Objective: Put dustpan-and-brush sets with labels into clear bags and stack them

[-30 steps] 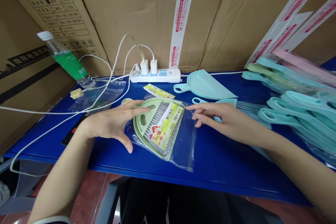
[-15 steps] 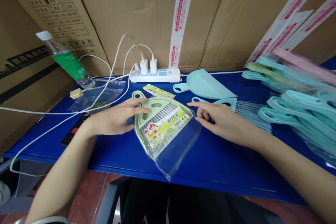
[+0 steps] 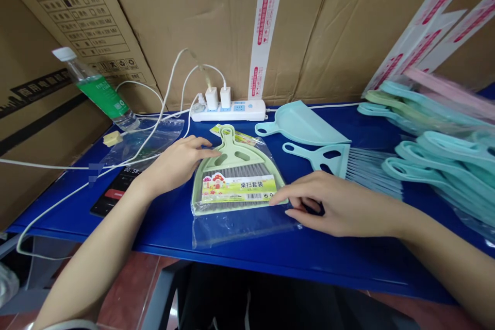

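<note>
A green dustpan [image 3: 235, 149] with a grey-bristled brush [image 3: 243, 170] nested in it lies flat on the blue table, inside a clear plastic bag [image 3: 228, 229]. A printed label card [image 3: 237, 189] covers part of the bristles. The handles point away from me. My left hand [image 3: 180, 162] rests at the upper left of the dustpan, fingers stretched out and one fingertip by a handle slot. My right hand [image 3: 328, 203] is at the lower right corner, index fingertip touching the bag, thumb apart from it, other fingers curled. Another label card [image 3: 249, 138] lies partly under the bag.
An unbagged blue dustpan [image 3: 305, 124] and blue brush [image 3: 328, 157] lie right of centre. Bagged sets [image 3: 444, 165] pile up at the far right. A power strip [image 3: 247, 111], cables, a bottle [image 3: 102, 93] and a phone [image 3: 116, 188] are behind and left. Cardboard boxes [image 3: 216, 15] stand behind.
The bagged green set has turned clockwise, so its handle now points straight away from me and its wide edge faces me. My right hand has come nearer to me along with its corner.
</note>
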{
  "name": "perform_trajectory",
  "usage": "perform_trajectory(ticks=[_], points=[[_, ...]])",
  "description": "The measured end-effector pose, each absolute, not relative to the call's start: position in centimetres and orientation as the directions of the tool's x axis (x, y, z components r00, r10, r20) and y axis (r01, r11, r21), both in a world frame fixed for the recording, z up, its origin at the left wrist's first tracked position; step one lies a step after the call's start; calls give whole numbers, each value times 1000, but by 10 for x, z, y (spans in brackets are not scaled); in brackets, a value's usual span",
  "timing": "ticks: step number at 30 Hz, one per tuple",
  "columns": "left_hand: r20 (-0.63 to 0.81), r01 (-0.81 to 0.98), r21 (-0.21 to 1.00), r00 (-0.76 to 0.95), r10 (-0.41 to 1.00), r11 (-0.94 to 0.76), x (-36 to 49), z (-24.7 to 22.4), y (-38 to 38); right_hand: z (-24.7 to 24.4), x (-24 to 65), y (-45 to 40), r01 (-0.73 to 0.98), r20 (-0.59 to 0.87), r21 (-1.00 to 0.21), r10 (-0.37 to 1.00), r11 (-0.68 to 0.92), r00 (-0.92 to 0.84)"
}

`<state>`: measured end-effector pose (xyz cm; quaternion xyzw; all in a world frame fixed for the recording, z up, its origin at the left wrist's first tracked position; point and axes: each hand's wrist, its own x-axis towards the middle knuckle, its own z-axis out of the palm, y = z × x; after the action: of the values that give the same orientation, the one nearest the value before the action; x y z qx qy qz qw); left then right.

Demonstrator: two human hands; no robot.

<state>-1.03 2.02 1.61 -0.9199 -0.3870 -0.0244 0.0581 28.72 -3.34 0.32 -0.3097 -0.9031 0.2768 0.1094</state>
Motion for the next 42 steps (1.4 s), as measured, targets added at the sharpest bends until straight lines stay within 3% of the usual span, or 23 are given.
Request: perform_trajectory(ticks=[6,27,35,42], points=[[77,706,-84,708,702,-703,-11,14,22,0,288,-30,440,153,-518,586,733,-796],[48,714,-73,700,712,-697,-5,22,17,0,286,-29,509,98,-460,611,728,-785],[61,697,-89,716,695,-711,-5,21,18,1,287,-30,484,159,-525,640,700,-752],[58,703,-122,710,702,-701,-6,20,18,-4,289,-26,548,192,-456,678,702,-709]])
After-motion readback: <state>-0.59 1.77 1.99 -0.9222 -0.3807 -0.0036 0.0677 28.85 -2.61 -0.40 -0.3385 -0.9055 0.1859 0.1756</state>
